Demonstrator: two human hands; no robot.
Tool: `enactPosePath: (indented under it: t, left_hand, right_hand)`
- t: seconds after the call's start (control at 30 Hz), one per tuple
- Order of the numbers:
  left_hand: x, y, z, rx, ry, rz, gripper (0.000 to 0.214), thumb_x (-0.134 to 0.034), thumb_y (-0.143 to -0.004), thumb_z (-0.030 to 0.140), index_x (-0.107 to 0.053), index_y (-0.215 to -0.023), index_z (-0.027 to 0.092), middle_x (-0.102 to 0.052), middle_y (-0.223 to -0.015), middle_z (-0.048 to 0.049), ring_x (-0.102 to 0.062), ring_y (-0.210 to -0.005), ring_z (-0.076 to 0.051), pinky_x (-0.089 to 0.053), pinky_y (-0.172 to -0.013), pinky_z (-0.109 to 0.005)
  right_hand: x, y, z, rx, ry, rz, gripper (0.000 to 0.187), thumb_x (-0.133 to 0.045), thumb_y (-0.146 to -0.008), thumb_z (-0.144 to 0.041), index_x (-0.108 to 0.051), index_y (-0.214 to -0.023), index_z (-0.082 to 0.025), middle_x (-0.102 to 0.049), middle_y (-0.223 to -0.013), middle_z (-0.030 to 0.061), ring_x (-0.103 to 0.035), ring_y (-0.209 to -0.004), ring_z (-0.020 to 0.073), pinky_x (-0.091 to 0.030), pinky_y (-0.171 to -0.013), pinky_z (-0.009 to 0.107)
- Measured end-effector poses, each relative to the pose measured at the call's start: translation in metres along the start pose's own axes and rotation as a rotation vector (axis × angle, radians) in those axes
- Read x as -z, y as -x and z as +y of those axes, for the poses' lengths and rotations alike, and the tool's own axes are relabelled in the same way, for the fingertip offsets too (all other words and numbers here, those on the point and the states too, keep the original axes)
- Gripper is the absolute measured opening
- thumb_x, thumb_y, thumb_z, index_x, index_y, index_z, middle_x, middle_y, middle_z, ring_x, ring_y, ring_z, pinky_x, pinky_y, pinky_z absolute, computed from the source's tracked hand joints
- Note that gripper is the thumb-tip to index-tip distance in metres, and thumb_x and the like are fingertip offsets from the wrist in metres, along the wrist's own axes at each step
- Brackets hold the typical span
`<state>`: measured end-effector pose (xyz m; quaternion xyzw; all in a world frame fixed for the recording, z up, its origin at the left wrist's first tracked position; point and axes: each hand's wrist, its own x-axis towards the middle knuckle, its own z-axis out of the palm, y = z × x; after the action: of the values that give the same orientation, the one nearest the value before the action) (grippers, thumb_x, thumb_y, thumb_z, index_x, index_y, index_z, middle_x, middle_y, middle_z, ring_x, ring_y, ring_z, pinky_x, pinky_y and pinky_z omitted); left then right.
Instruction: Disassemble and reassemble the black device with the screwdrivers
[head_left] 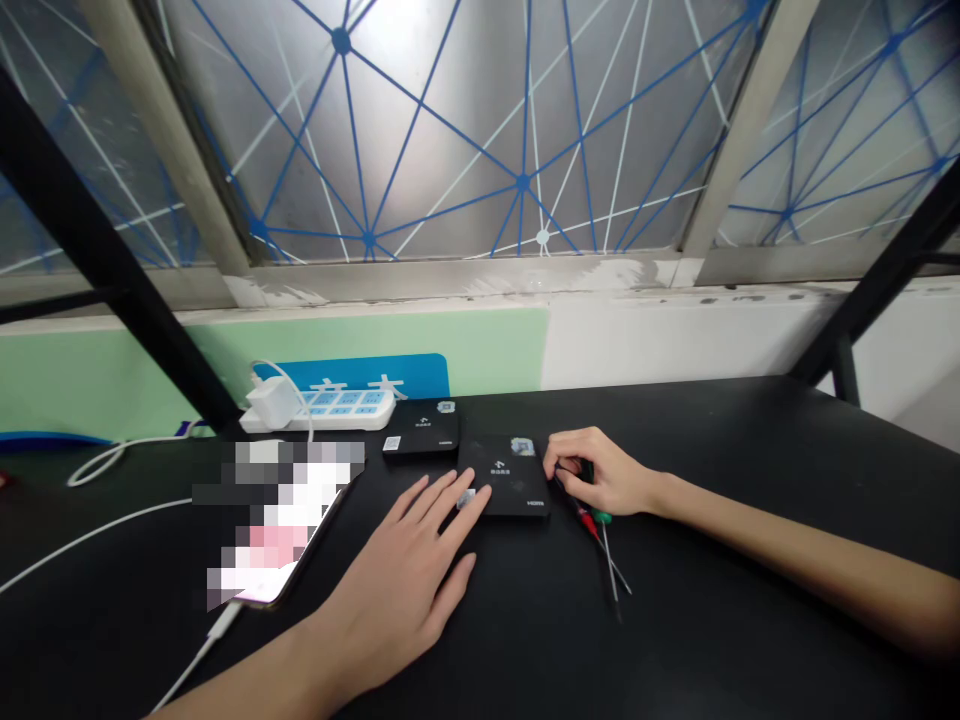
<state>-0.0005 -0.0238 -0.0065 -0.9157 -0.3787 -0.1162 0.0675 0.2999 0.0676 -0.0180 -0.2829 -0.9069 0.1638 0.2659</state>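
My left hand [409, 570] lies flat on the black table [712, 480] with fingers spread, its fingertips touching the near left corner of a small black box [510, 475] marked HDMI. My right hand [600, 475] rests just right of that box, fingers curled around the handles of two thin screwdrivers [604, 540], one red, one green, whose shafts lie on the table pointing toward me. A second black box [422, 430] sits behind and to the left.
A phone [281, 530] with a lit screen lies at left, a white cable plugged into its near end. A white power strip [322, 408] with a charger stands at the back by the wall. Black frame posts rise on both sides.
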Motion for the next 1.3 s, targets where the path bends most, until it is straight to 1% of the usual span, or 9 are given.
enactPosePath:
  t: [0.3,0.43,0.53,0.6,0.7,0.8,1.0,1.13,1.3]
  left_hand:
    - [0.003,0.001,0.019,0.018,-0.059,0.08,0.046,-0.045,-0.096,0.028,-0.047,-0.142,0.021,-0.055,-0.137,-0.0111,-0.05,-0.127,-0.03,-0.039,-0.108,-0.048]
    - [0.007,0.0,0.018,0.04,-0.005,0.085,0.038,-0.043,-0.097,0.027,-0.054,-0.133,0.019,-0.06,-0.126,-0.0109,-0.053,-0.121,-0.029,-0.039,-0.108,-0.049]
    - [0.006,-0.003,0.01,0.076,0.061,0.085,0.042,-0.041,-0.099,0.028,-0.048,-0.139,0.018,-0.054,-0.136,-0.0111,-0.051,-0.125,-0.028,-0.042,-0.107,-0.045]
    - [0.003,-0.003,0.005,0.1,0.075,0.079,0.046,-0.039,-0.101,0.031,-0.04,-0.147,0.022,-0.045,-0.148,-0.0077,-0.043,-0.135,-0.027,-0.039,-0.111,-0.045]
    - [-0.001,-0.004,0.0,0.107,0.09,0.055,0.048,-0.038,-0.103,0.034,-0.034,-0.15,0.028,-0.038,-0.154,-0.0035,-0.037,-0.14,-0.026,-0.036,-0.114,-0.046]
    - [-0.001,-0.005,-0.003,0.1,0.107,0.038,0.048,-0.039,-0.102,0.035,-0.035,-0.15,0.03,-0.038,-0.155,-0.0023,-0.037,-0.14,-0.025,-0.035,-0.114,-0.047]
    - [0.006,-0.004,-0.006,0.084,0.11,0.051,0.044,-0.041,-0.101,0.034,-0.043,-0.144,0.029,-0.045,-0.149,-0.0038,-0.041,-0.137,-0.027,-0.038,-0.111,-0.05]
    - [0.007,-0.002,-0.006,0.157,0.142,0.042,0.037,-0.039,-0.102,0.033,-0.049,-0.138,0.031,-0.043,-0.15,-0.0033,-0.041,-0.137,-0.027,-0.041,-0.11,-0.049]
    - [0.003,0.001,-0.004,0.258,0.193,0.021,0.043,-0.039,-0.103,0.037,-0.039,-0.145,0.027,-0.035,-0.155,-0.0064,-0.041,-0.138,-0.026,-0.042,-0.11,-0.045]
  right_hand:
    - [0.002,0.001,-0.001,-0.012,0.029,0.023,0.019,-0.052,-0.075,-0.005,-0.064,-0.084,-0.017,-0.054,-0.072,-0.0012,-0.043,-0.055,0.0098,-0.037,-0.057,0.023]
    - [0.003,0.0,-0.004,-0.013,0.025,0.02,0.019,-0.053,-0.076,-0.006,-0.065,-0.085,-0.016,-0.054,-0.071,-0.0012,-0.044,-0.055,0.01,-0.037,-0.057,0.023]
    - [0.003,0.0,-0.006,-0.008,0.023,0.02,0.019,-0.053,-0.076,-0.006,-0.066,-0.085,-0.016,-0.054,-0.07,-0.0011,-0.046,-0.055,0.0103,-0.038,-0.057,0.024]
    - [0.003,0.001,-0.006,-0.004,0.018,0.023,0.019,-0.053,-0.077,-0.006,-0.066,-0.085,-0.016,-0.055,-0.071,-0.0005,-0.047,-0.056,0.0106,-0.039,-0.057,0.024]
    - [0.003,0.002,-0.004,-0.006,0.016,0.03,0.019,-0.052,-0.078,-0.007,-0.067,-0.087,-0.016,-0.057,-0.072,-0.0001,-0.048,-0.056,0.0104,-0.039,-0.057,0.023]
    - [0.002,0.002,-0.004,0.0,0.027,0.038,0.02,-0.052,-0.079,-0.007,-0.067,-0.088,-0.017,-0.057,-0.073,-0.0001,-0.049,-0.056,0.0104,-0.039,-0.057,0.023]
    - [0.001,0.002,-0.002,-0.002,0.04,0.042,0.021,-0.052,-0.08,-0.007,-0.067,-0.09,-0.017,-0.057,-0.074,0.0001,-0.049,-0.057,0.0106,-0.04,-0.058,0.024]
    - [0.001,0.003,-0.001,-0.011,0.041,0.037,0.02,-0.052,-0.08,-0.008,-0.067,-0.09,-0.017,-0.057,-0.075,-0.0001,-0.049,-0.057,0.0102,-0.039,-0.058,0.024]
    - [0.001,0.003,-0.002,-0.012,0.041,0.045,0.019,-0.052,-0.081,-0.009,-0.067,-0.09,-0.017,-0.055,-0.072,-0.0013,-0.047,-0.055,0.0097,-0.038,-0.057,0.024]
